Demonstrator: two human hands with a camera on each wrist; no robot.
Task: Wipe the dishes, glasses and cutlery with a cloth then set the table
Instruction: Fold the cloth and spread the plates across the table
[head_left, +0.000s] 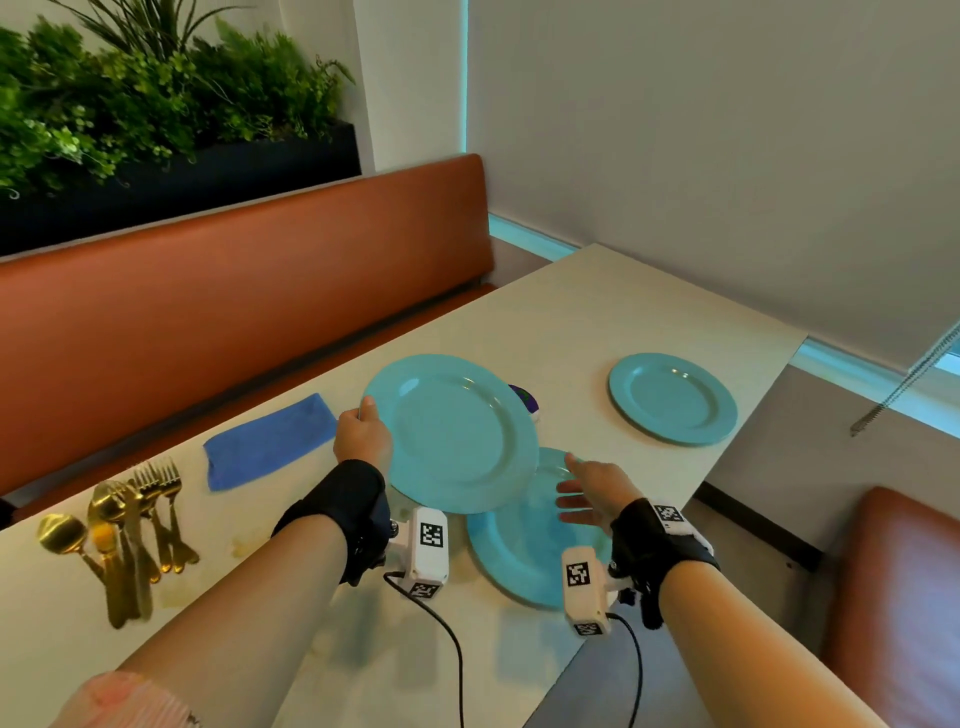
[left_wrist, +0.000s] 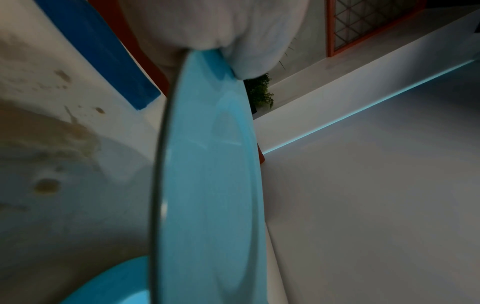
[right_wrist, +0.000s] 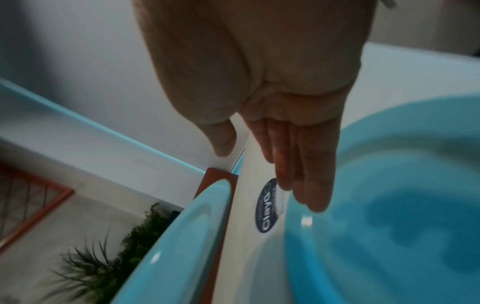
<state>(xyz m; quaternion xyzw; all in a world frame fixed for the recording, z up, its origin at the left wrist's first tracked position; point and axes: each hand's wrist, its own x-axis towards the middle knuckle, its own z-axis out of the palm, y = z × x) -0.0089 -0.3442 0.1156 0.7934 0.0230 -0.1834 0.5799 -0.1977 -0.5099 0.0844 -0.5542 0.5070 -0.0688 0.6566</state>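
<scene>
My left hand (head_left: 363, 434) grips the left rim of a light blue plate (head_left: 457, 431) and holds it lifted above the table (head_left: 597, 322); in the left wrist view that plate (left_wrist: 207, 185) runs edge-on with my thumb (left_wrist: 254, 51) on its rim. A second blue plate (head_left: 524, 545) lies flat below it, near the table's front edge. My right hand (head_left: 582, 493) hovers over this plate with fingers (right_wrist: 306, 174) straight and holds nothing. A third blue plate (head_left: 672, 397) lies further right. A blue cloth (head_left: 270, 441) lies flat to the left.
Gold forks, spoons and knives (head_left: 130, 530) lie in a bunch at the table's left. A dark round sticker or coaster (head_left: 524, 402) peeks out behind the lifted plate. An orange bench (head_left: 234, 312) runs along the far side; another seat (head_left: 893, 597) is at right.
</scene>
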